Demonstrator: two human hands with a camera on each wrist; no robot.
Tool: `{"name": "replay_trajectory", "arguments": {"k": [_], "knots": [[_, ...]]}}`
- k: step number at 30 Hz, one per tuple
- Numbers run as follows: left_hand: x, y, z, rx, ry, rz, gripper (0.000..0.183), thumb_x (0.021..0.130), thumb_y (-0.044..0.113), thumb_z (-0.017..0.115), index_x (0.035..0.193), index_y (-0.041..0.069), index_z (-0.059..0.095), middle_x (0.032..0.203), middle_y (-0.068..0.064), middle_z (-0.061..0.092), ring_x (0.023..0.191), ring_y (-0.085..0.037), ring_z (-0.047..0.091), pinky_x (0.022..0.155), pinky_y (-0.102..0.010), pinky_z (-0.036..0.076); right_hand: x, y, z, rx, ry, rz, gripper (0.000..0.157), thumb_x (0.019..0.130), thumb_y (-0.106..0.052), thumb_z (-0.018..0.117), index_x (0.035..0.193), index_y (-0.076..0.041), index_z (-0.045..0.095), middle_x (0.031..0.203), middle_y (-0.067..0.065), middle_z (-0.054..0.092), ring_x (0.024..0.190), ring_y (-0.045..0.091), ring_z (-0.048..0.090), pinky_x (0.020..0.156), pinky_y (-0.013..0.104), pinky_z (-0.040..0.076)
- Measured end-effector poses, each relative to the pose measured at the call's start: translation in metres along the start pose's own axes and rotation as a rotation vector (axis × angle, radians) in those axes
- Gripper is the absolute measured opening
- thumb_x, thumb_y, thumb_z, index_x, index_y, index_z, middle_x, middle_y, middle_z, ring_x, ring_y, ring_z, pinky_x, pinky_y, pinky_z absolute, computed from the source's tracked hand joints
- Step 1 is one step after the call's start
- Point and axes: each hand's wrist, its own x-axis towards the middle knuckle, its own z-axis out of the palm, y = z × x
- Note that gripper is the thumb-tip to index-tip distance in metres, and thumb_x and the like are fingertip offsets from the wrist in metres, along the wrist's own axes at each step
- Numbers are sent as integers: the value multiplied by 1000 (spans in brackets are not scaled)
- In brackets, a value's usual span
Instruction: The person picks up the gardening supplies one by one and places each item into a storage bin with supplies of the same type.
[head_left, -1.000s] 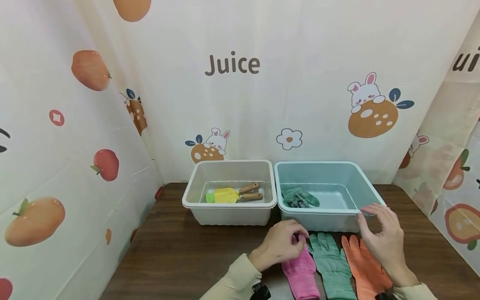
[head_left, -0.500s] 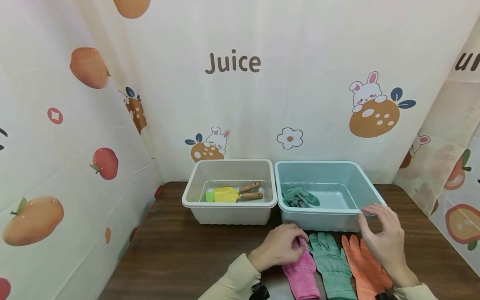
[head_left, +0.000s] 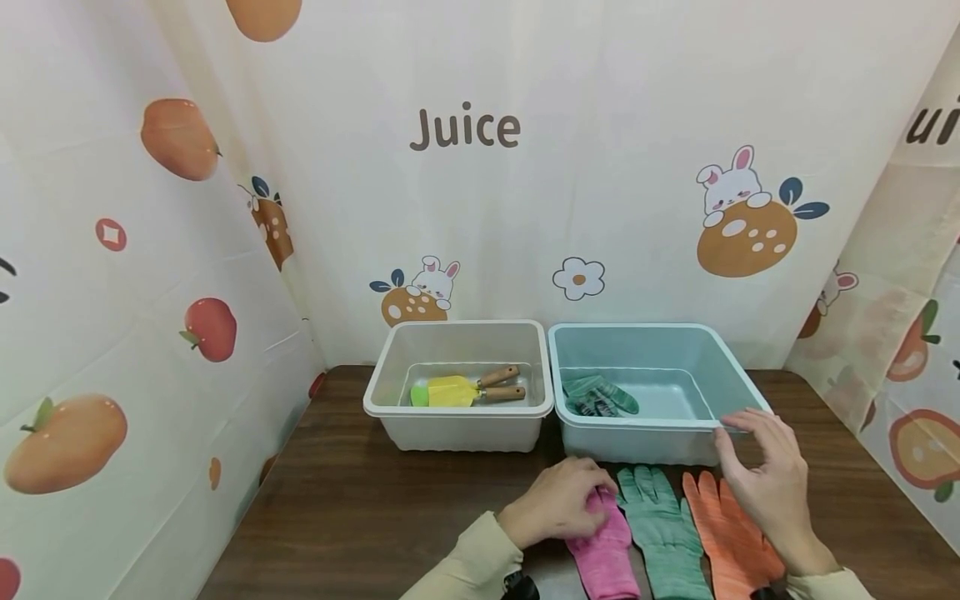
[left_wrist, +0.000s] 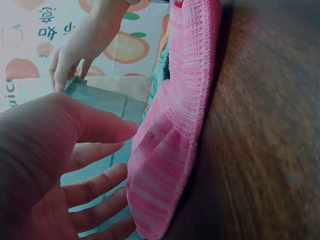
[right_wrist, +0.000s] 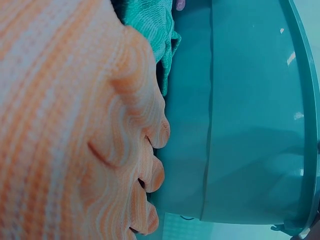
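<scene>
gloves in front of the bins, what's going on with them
A person's left hand is at the finger end of the pink glove; whether it grips it isn't clear. The right hand holds the front rim of the blue bin, near its right corner. A green glove and an orange glove lie beside the pink one. A green bundle sits in the blue bin, and yellow tools lie in the grey bin.

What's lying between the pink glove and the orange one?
A green glove lies between the pink glove and orange glove, as the head view shows.
</scene>
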Motion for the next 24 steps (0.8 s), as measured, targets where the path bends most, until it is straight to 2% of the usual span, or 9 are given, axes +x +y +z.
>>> {"name": "replay_trajectory", "arguments": {"k": [6, 10, 13, 15, 20, 24], "knots": [[-1, 0, 0, 32, -58, -9, 32, 90, 35, 76, 122, 30, 77, 122, 11, 69, 109, -3, 61, 85, -17, 49, 1, 0, 0, -4, 0, -2, 23, 81, 10, 79, 103, 2, 77, 112, -25, 62, 129, -11, 49, 114, 10, 29], [-1, 1, 1, 58, -102, -21, 34, 89, 36, 78, 122, 32, 76, 125, 11, 68, 113, -5, 61, 90, -21, 51, 1, 0, 0, -8, 1, 0, 23, 81, 9, 80, 103, 1, 78, 106, -7, 72, 129, -12, 49, 113, 9, 30], [-2, 2, 0, 75, -124, -27, 34, 88, 37, 80, 122, 32, 76, 129, 11, 68, 117, -7, 61, 94, -24, 51, 0, -1, 0, -13, 0, 4, 23, 81, 10, 80, 103, 1, 77, 104, 7, 73, 129, -12, 48, 113, 9, 29], [-2, 3, 0, 85, -130, -30, 34, 88, 37, 81, 122, 33, 76, 132, 12, 67, 120, -8, 60, 97, -25, 51, 0, -2, 0, -14, -2, 8, 23, 81, 10, 80, 103, 2, 77, 104, 5, 72, 129, -13, 48, 114, 9, 29], [-2, 3, 1, 95, -135, -36, 35, 88, 38, 82, 122, 34, 76, 135, 12, 67, 123, -8, 60, 100, -25, 51, 0, -3, 0, -8, -1, 9, 23, 81, 10, 79, 103, 4, 76, 111, -14, 64, 129, -13, 47, 114, 9, 28], [-1, 3, 1, 101, -139, -36, 34, 89, 39, 82, 122, 34, 76, 135, 12, 67, 124, -8, 60, 101, -25, 51, 0, -2, 0, -6, 3, 3, 22, 81, 10, 78, 103, 5, 76, 110, -15, 64, 129, -12, 48, 114, 9, 29]]}}
